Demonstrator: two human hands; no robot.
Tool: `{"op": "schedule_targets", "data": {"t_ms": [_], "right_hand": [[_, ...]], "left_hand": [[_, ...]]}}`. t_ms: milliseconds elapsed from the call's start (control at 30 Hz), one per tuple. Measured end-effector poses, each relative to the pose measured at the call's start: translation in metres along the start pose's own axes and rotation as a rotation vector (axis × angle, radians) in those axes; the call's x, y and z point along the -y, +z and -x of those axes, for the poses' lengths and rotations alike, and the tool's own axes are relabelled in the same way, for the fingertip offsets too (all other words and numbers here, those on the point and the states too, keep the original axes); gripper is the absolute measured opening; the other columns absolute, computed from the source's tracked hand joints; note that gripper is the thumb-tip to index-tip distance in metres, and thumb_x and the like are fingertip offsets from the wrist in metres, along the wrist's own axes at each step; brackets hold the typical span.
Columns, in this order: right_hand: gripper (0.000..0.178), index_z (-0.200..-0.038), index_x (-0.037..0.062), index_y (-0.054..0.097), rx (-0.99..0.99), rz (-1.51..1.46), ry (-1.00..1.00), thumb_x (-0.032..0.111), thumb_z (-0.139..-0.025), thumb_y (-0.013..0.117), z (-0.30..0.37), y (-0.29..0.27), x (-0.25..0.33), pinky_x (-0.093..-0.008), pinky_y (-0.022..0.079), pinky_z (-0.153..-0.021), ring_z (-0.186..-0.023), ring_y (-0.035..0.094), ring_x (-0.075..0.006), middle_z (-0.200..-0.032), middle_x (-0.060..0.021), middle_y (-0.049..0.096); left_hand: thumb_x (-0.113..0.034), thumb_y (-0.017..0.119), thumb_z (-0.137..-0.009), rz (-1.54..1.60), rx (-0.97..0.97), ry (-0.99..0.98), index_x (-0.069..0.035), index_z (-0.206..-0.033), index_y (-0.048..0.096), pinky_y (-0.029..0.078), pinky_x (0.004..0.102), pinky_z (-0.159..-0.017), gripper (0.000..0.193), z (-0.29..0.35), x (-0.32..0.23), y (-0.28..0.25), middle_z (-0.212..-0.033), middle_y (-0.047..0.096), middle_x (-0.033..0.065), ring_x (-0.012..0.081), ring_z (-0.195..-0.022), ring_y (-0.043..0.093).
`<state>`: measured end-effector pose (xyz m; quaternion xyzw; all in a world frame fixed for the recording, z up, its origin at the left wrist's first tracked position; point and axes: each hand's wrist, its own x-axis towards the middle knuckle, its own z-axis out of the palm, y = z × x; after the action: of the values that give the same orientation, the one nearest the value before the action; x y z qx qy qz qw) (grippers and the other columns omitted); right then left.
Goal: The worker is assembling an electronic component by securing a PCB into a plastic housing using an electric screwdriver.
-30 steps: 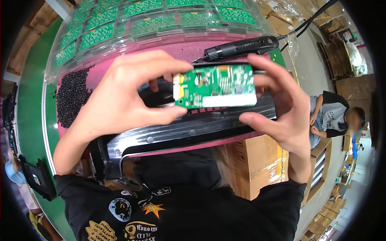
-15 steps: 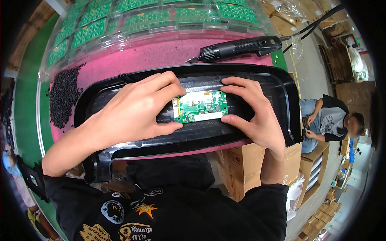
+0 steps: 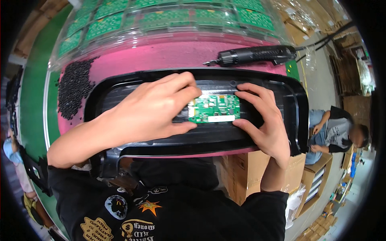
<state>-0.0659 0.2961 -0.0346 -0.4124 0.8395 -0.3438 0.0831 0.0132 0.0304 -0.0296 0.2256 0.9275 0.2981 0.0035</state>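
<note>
A green circuit board (image 3: 217, 107) with a white strip along its near edge lies flat in the middle of a black plastic housing (image 3: 161, 147). My left hand (image 3: 163, 106) grips the board's left end between thumb and fingers. At the opposite end, my right hand (image 3: 263, 116) holds the right corners, thumb at the near corner and fingertips at the far one. The housing is a long shallow shell with raised rims, resting on a pink work mat (image 3: 161, 52).
Beyond the housing lies a black electric screwdriver (image 3: 257, 55), its cable running off right. Clear trays of green boards (image 3: 165, 17) stand at the back. Small black screws (image 3: 74, 88) are heaped at the left. Cardboard boxes (image 3: 245, 172) stand near right; a seated person (image 3: 335, 128) is farther right.
The whole scene has shifted slightly right in view. Both hands keep their places at the board's ends, and the board stays in the housing.
</note>
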Motion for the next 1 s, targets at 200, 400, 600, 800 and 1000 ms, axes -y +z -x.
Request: {"op": "schedule_targets", "data": {"t_ms": [200,400,600,800,1000], "right_hand": [[0.057,-0.122,0.0007,0.06,0.017,0.046,0.006,0.003,-0.067,0.077,-0.002,0.0,0.009,-0.0394,0.041,-0.101,-0.118,0.051,-0.0324,-0.129,-0.0138,0.056],[0.053,-0.13,0.0011,0.052,-0.265,0.029,0.029,0.009,-0.08,0.07,0.003,-0.014,0.005,-0.0374,0.033,-0.106,-0.124,0.047,-0.0254,-0.131,-0.0116,0.053],[0.046,-0.136,0.007,0.05,-0.396,0.377,0.176,0.01,-0.091,0.063,-0.012,-0.068,-0.023,-0.0346,0.033,-0.104,-0.119,0.046,-0.0239,-0.125,-0.0102,0.053],[0.045,-0.138,0.0158,0.049,-0.111,0.013,0.443,0.024,-0.096,0.062,-0.056,-0.086,-0.068,-0.0283,0.042,-0.084,-0.09,0.051,-0.0131,-0.098,-0.0051,0.057],[0.05,-0.133,0.0101,0.041,-0.6,-0.388,0.236,0.007,-0.091,0.067,-0.088,-0.053,-0.04,-0.0256,0.05,-0.08,-0.092,0.059,-0.0123,-0.112,-0.0083,0.053]], "left_hand": [[-0.023,0.079,-0.076,-0.085,0.049,0.016,0.005,-0.12,0.053,0.056,0.0374,-0.078,0.058,0.006,0.001,-0.002,-0.114,0.052,0.0144,0.0306,-0.106,0.058],[-0.015,0.073,-0.082,-0.172,-0.29,-0.024,0.004,-0.106,0.062,0.055,0.0396,-0.073,0.033,0.037,0.006,-0.056,-0.091,0.065,0.018,0.0341,-0.083,0.067],[0.005,0.065,-0.074,-0.474,-0.119,-0.447,-0.001,-0.107,0.064,0.05,0.0423,-0.081,0.034,0.111,0.049,-0.077,-0.108,0.061,0.0136,0.0365,-0.101,0.06],[0.007,0.065,-0.071,-0.31,-0.19,-0.467,0.001,-0.101,0.066,0.049,0.044,-0.079,0.03,0.118,0.061,-0.073,-0.096,0.062,0.0155,0.0377,-0.092,0.062],[0.007,0.065,-0.072,-0.283,-0.215,-0.419,0.006,-0.091,0.066,0.049,0.0415,-0.075,0.019,0.111,0.073,-0.076,-0.089,0.065,0.0175,0.0369,-0.086,0.064]]}}
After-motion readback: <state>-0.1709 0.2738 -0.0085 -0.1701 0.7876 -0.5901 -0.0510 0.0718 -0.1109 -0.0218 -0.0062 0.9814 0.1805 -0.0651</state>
